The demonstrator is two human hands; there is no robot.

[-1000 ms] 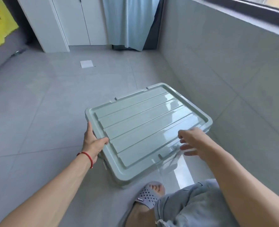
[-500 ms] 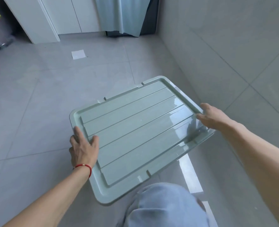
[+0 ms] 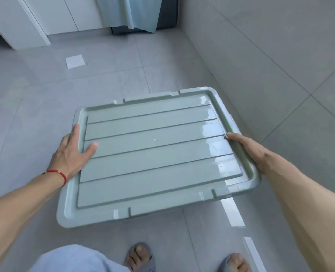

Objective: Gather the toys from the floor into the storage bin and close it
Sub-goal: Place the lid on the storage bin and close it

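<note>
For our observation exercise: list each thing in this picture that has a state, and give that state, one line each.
Lid: held level above the floor, ribbed side up.
Left hand: grips the lid's left edge, thumb on top.
Right hand: grips the lid's right edge.
Curtain: hanging down.
Paper: lying flat on the floor.

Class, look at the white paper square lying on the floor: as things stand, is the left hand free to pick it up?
Probably not. The left hand grips the lid's left edge, and the paper square lies well beyond the lid on open floor.
</note>
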